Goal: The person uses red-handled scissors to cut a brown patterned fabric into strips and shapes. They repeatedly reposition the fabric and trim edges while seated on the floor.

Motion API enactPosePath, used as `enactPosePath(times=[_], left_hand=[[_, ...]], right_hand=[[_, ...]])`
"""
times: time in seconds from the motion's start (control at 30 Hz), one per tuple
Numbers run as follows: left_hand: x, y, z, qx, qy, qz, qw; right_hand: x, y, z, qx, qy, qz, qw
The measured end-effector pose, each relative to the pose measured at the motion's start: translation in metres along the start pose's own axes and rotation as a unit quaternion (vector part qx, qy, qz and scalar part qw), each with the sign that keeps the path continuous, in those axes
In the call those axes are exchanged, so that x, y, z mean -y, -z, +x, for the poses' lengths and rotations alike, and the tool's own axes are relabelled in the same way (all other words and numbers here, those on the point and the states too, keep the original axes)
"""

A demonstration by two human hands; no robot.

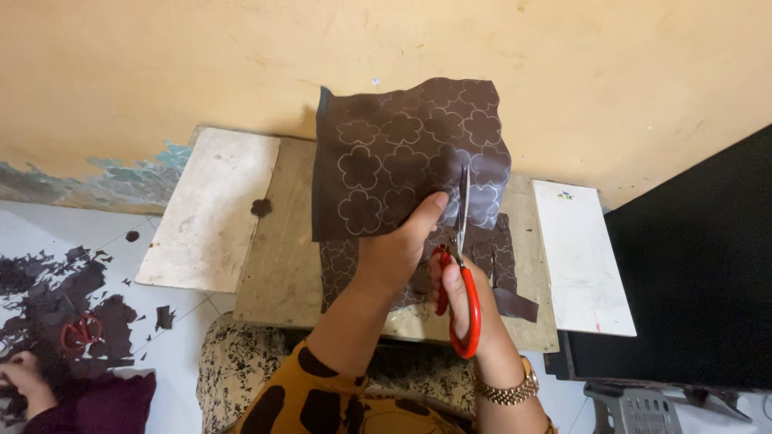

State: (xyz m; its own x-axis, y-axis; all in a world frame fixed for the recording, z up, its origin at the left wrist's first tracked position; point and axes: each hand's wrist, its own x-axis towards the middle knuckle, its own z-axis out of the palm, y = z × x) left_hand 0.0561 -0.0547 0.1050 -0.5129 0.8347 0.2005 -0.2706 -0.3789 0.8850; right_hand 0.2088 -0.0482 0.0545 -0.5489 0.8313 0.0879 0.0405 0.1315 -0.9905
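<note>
My left hand (396,251) grips a dark brown sheet (402,153) printed with pale flower outlines and holds it upright above a low wooden board (281,265). My right hand (470,301) holds red-handled scissors (458,281), their blades pointing up into the sheet's lower right edge next to my left thumb. More of the same flower-marked material (503,257) lies flat on the board beneath both hands.
A white board (209,213) lies left of the wooden one and another white board (579,257) right. A dark panel (691,265) stands at right. Brown scraps (56,297) and red scissors (80,331) lie on the floor at left, near another person's hand (24,378).
</note>
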Motion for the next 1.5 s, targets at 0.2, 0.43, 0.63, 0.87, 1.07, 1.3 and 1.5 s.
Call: enactPosePath(times=[0.2,0.43,0.63,0.87,1.07,1.3,1.5], left_hand=[[0.004,-0.006,0.000,0.006,-0.004,0.028,1.000],[0.002,-0.009,-0.002,-0.003,-0.079,0.049,0.996],[0.005,-0.013,-0.007,-0.028,-0.112,0.070,0.991],[0.007,-0.015,-0.007,-0.035,-0.022,-0.024,0.999],[0.006,-0.015,-0.009,-0.022,0.033,0.015,0.999],[0.008,-0.021,-0.013,-0.021,0.020,-0.025,0.999],[0.009,-0.025,-0.013,-0.062,0.096,-0.070,0.991]], right_hand=[[0.006,0.004,0.000,-0.023,-0.043,0.052,0.997],[-0.001,0.000,0.003,-0.025,-0.037,0.104,0.994],[-0.009,-0.008,0.003,-0.052,-0.057,0.130,0.989],[-0.005,-0.008,0.003,-0.052,-0.055,0.116,0.990],[0.002,-0.002,0.007,-0.016,-0.001,0.099,0.995],[-0.010,-0.001,0.007,-0.054,-0.013,0.105,0.993],[-0.010,-0.004,0.004,-0.062,-0.019,0.095,0.993]])
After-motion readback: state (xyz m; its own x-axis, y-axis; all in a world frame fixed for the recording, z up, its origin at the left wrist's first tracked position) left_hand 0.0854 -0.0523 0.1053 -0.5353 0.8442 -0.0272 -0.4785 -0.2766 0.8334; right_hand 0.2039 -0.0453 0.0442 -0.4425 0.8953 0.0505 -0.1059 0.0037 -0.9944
